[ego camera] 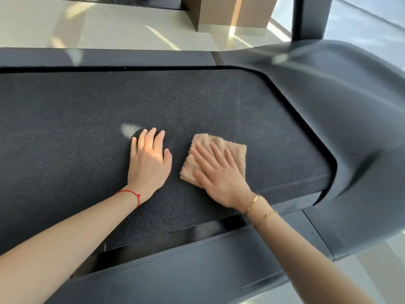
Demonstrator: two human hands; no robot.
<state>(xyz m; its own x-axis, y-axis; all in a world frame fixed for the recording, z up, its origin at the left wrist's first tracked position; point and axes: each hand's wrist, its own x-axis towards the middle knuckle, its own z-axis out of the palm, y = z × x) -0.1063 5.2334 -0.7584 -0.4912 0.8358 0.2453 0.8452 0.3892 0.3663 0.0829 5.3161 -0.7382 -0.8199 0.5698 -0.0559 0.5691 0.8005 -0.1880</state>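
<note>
Item under inspection: a beige cloth lying flat on the treadmill belt, toward the end where the belt runs under the dark motor cover.

Right grip: released, fingers straight and spread, palm pressing down on the cloth. Nothing is curled round the fabric; it is held by pressure alone.

Left grip: released as well, flat on the bare belt just beside the cloth and not touching it. I judge that it serves as a brace.

Step in hand, as I read it: wiping the belt.

Risks noted:
- The belt face is coarse. With no pinch on the cloth, a fast stroke could drag the fabric out from under my palm or roll up its leading edge.
- The belt may creep under my braced weight. That would shift both grips and spoil the stroke.
- A stroke carried too far right could push a cloth corner into the dark gap between belt and motor cover, where it might snag.
- The gold bracelet at my right wrist hangs near the belt's near edge and could scrape it.
</note>
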